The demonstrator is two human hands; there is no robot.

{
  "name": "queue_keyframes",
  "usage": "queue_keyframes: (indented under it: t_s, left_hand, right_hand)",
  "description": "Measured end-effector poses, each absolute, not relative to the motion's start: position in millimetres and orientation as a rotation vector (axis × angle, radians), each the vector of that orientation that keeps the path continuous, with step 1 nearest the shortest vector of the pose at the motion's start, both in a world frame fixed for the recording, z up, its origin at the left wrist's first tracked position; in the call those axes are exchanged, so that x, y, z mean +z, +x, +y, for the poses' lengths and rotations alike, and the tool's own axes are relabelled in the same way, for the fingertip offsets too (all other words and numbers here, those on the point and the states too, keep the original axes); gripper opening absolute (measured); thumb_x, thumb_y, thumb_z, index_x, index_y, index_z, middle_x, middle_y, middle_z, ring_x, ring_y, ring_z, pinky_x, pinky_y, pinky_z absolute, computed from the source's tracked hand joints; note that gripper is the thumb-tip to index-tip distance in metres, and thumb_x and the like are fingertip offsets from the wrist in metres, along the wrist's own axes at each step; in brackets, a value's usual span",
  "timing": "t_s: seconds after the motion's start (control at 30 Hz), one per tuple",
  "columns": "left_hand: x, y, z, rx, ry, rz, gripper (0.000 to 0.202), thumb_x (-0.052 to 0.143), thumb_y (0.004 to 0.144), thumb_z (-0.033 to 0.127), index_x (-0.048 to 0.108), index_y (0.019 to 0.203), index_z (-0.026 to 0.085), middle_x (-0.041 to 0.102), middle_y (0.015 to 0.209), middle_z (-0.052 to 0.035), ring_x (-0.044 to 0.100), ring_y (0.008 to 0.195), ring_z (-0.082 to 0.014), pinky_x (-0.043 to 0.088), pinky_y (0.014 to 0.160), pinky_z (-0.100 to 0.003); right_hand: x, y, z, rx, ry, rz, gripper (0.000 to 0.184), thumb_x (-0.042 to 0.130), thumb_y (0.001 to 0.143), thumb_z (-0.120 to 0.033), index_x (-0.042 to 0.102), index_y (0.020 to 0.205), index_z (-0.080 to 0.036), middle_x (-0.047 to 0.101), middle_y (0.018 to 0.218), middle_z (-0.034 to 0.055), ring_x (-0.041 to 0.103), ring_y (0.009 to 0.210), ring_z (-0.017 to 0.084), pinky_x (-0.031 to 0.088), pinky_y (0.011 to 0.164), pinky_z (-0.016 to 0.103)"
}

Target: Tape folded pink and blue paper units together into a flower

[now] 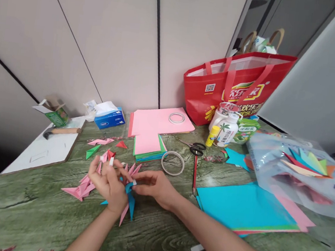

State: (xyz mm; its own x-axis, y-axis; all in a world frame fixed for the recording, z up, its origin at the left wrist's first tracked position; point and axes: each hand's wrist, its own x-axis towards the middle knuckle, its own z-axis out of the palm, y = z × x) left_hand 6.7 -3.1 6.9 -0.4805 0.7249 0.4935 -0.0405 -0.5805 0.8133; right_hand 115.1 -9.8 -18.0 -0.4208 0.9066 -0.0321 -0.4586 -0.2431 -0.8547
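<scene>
Both hands meet over a blue and pink folded-paper piece (130, 201) with long pointed ends. My left hand (110, 181) is closed around its upper part, and small white pieces of tape (111, 161) sit on its fingers. From the other side, the thumb and forefinger of my right hand (155, 186) pinch a small white strip of tape (134, 182) against the blue paper. Where the fingers cover the folds, the joint is hidden. Beside and behind my left hand lie pink folded-paper pieces (81, 190), partly covered by it.
Beyond the hands are a tape roll (172, 163), scissors (196, 147), a red pencil (195, 172) and stacked paper squares (147, 145). Blue sheets (243, 205) and a plastic bag (309, 172) lie right. A glue stick (212, 136), red bag (200, 101), tissue box (110, 118) and hammer (62, 130) stand farther back.
</scene>
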Motion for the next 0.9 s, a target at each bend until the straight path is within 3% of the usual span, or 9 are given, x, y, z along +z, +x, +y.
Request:
queue_keyframes:
  t_s: [0.1, 0.17, 0.3, 0.4, 0.5, 0.6, 0.77, 0.9]
  left_hand:
    - [7.8, 3.9, 1.6, 2.093, 1.116, 1.094, 0.033, 0.048, 0.085, 0.030, 0.033, 0.114, 0.025, 0.053, 0.070, 0.0073, 0.037, 0.024, -0.0001, 0.026, 0.026, -0.013]
    - [9.0, 4.6, 1.7, 2.050, 1.079, 1.067, 0.034, 0.049, 0.084, 0.031, 0.034, 0.114, 0.025, 0.054, 0.070, 0.0070, 0.038, 0.025, -0.0004, 0.026, 0.026, -0.013]
    - [14.4, 6.1, 1.7, 1.920, 0.995, 0.932, 0.032, 0.051, 0.082, 0.032, 0.038, 0.110, 0.026, 0.058, 0.066, 0.0052, 0.049, 0.031, -0.0066, 0.031, 0.029, -0.015]
    - [18.2, 1.9, 6.5, 1.845, 0.917, 0.908, 0.033, 0.052, 0.080, 0.038, 0.042, 0.108, 0.023, 0.065, 0.067, -0.0001, 0.058, 0.038, -0.0123, 0.034, 0.032, -0.017]
    - [19.6, -4.4, 11.6, 1.763, 0.867, 0.906, 0.036, 0.050, 0.080, 0.041, 0.045, 0.109, 0.020, 0.069, 0.071, -0.0059, 0.061, 0.043, -0.0154, 0.037, 0.034, -0.019]
    - [19.7, -6.7, 12.5, 1.676, 0.860, 0.903, 0.039, 0.048, 0.081, 0.043, 0.047, 0.111, 0.019, 0.070, 0.069, -0.0060, 0.057, 0.038, -0.0134, 0.034, 0.030, -0.018]
    - [19.6, -2.0, 6.9, 1.534, 0.872, 0.900, 0.042, 0.044, 0.083, 0.040, 0.042, 0.119, 0.018, 0.070, 0.067, -0.0059, 0.049, 0.030, -0.0108, 0.029, 0.027, -0.018]
    - [19.1, 0.6, 5.1, 1.490, 0.866, 0.905, 0.042, 0.043, 0.083, 0.039, 0.041, 0.120, 0.018, 0.070, 0.067, -0.0049, 0.048, 0.028, -0.0105, 0.028, 0.026, -0.018]
  right_hand:
    - [-23.2, 109.7, -14.2, 1.688, -0.730, -1.174, 0.034, 0.073, 0.058, -0.026, 0.068, 0.090, -0.015, 0.069, 0.082, 0.0033, 0.062, 0.075, 0.017, 0.048, 0.076, 0.033]
    - [-24.6, 108.3, -16.8, 1.522, -0.777, -1.319, 0.028, 0.068, 0.064, -0.026, 0.068, 0.090, -0.016, 0.068, 0.082, 0.0036, 0.062, 0.076, 0.018, 0.048, 0.073, 0.031]
    - [-21.3, 114.2, -16.6, 1.013, -0.910, -1.663, 0.016, 0.054, 0.079, -0.025, 0.066, 0.086, -0.016, 0.065, 0.081, 0.0054, 0.058, 0.073, 0.016, 0.045, 0.066, 0.027]
    - [-19.5, 123.2, -10.0, 0.703, -1.033, -1.775, 0.024, 0.040, 0.086, -0.020, 0.060, 0.074, -0.016, 0.061, 0.071, 0.0055, 0.055, 0.065, 0.015, 0.043, 0.062, 0.026]
    - [-20.9, 133.1, -0.7, 0.544, -1.227, -1.766, 0.024, 0.040, 0.086, -0.019, 0.060, 0.073, -0.016, 0.062, 0.069, 0.0066, 0.055, 0.063, 0.017, 0.042, 0.062, 0.028]
    - [-22.2, 140.7, 5.8, 0.502, -1.325, -1.741, 0.015, 0.047, 0.081, -0.017, 0.063, 0.081, -0.017, 0.065, 0.077, 0.0073, 0.057, 0.069, 0.019, 0.043, 0.068, 0.031]
    - [-15.7, 141.6, 4.7, 0.489, -1.212, -1.638, 0.026, 0.049, 0.072, -0.007, 0.063, 0.091, -0.019, 0.065, 0.096, 0.0076, 0.055, 0.093, 0.021, 0.043, 0.083, 0.037]
    - [-9.4, 135.9, 1.4, 0.840, -1.024, -1.453, 0.016, 0.053, 0.077, -0.020, 0.062, 0.091, -0.018, 0.066, 0.090, 0.0068, 0.060, 0.085, 0.019, 0.046, 0.080, 0.034]
